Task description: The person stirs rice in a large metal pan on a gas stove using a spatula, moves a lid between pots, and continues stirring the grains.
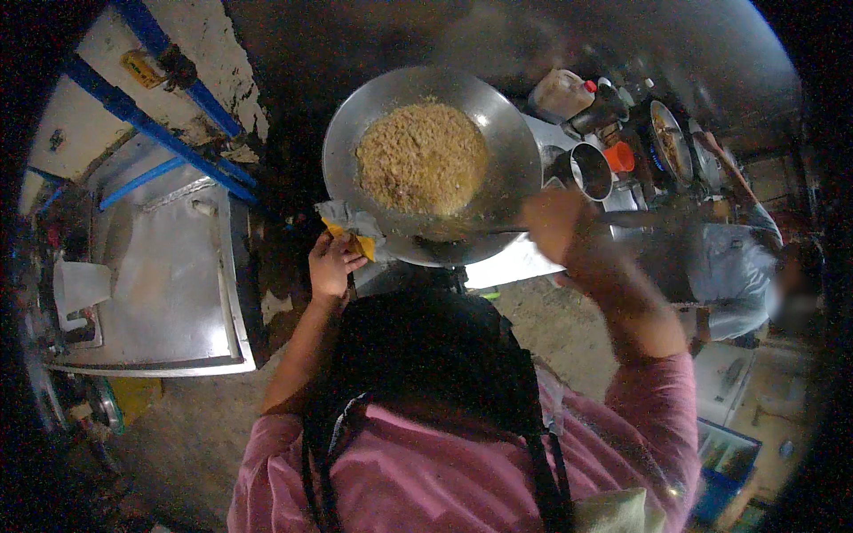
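Observation:
A large metal wok (513, 140) stands in front of me with a mound of pale brown, crumbly food (423, 156) in it. At the wok's lower left rim, my left hand (333, 263) grips a grey and yellow cloth (352, 228) that lies against the metal. My right hand (556, 223) is blurred at the wok's right side, closed around the handle of a utensil. The utensil's dark shaft runs into the wok; its working end cannot be made out.
At the right are a plastic jug with a red cap (563, 96), a metal pot (592, 172), an orange cup (620, 157) and a pan of food (670, 143). A co-worker in a light shirt (733, 280) stands beyond. A metal sink (166, 286) and blue pipes (153, 136) are at the left.

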`<state>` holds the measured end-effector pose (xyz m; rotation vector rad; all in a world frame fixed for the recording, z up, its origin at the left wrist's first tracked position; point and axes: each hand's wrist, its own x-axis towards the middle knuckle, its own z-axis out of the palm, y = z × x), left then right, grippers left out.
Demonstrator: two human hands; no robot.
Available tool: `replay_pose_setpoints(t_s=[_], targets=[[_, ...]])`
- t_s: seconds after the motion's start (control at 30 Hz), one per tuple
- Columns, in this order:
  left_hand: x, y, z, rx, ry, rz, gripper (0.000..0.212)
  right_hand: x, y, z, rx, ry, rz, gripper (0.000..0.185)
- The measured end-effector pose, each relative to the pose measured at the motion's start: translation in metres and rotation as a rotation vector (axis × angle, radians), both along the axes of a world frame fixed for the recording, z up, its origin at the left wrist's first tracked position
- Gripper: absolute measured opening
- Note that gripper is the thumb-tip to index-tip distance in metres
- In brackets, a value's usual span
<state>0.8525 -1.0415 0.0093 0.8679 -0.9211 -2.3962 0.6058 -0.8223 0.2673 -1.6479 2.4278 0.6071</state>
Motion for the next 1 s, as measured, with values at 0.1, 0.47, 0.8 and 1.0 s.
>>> replay_pose_setpoints(t_s=[0.1,0.47,0.8,1.0], targets=[[-0.004,0.007,0.006,-0.045,-0.017,-0.007,0.034,0.026,-0.037,-0.052,-0.109,-0.072,-0.107,0.016],[0.006,0.003,0.021,0.177,-0.007,0.064,0.038,0.015,-0.020,0.039,-0.010,-0.041,-0.015,0.023],[-0.019,0.012,0.061,-0.034,-0.123,0.003,0.031,0.045,-0.116,-0.028,-0.235,-0.015,-0.156,0.014],[-0.018,0.017,0.061,-0.085,-0.185,0.046,0.029,0.080,-0.107,0.001,-0.144,-0.049,-0.161,0.014]])
